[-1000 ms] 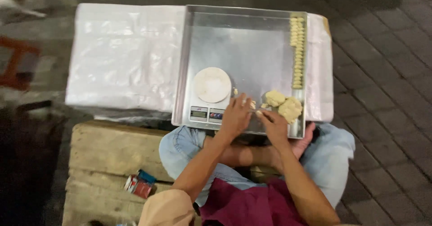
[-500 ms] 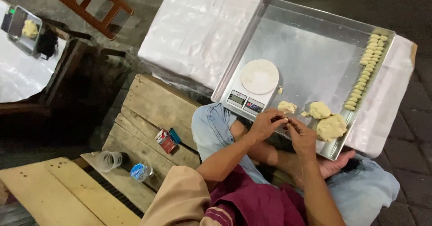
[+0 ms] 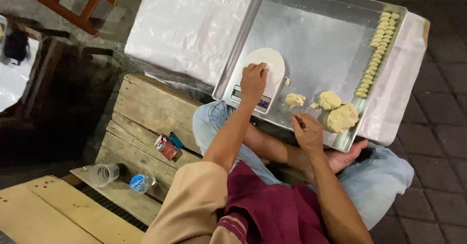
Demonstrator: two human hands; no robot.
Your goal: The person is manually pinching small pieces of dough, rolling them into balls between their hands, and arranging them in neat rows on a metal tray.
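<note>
My left hand [image 3: 254, 80] rests fingers-down on the round white plate of a small kitchen scale [image 3: 276, 65], which stands in the near left part of a large metal tray [image 3: 316, 35]. What lies under its fingertips is hidden. My right hand [image 3: 306, 131] hovers with curled fingers over the tray's near edge, just left of the biggest dough lump [image 3: 343, 118]. Two smaller dough lumps [image 3: 330, 99] [image 3: 294, 99] lie beside it. A row of several small shaped dough pieces [image 3: 377, 52] lines the tray's right side.
The tray sits on my lap and on a white plastic-covered surface [image 3: 187, 25]. To my left is a wooden pallet [image 3: 138, 113] with a red packet [image 3: 167, 147], a clear plastic cup [image 3: 104, 174] and a small sealed water cup [image 3: 139, 183]. An orange wooden stool [image 3: 73, 1] stands at far left.
My hands, held together over the dough before, have parted: the left reached up onto the scale plate, the right stayed by the lumps. The camera view has shifted.
</note>
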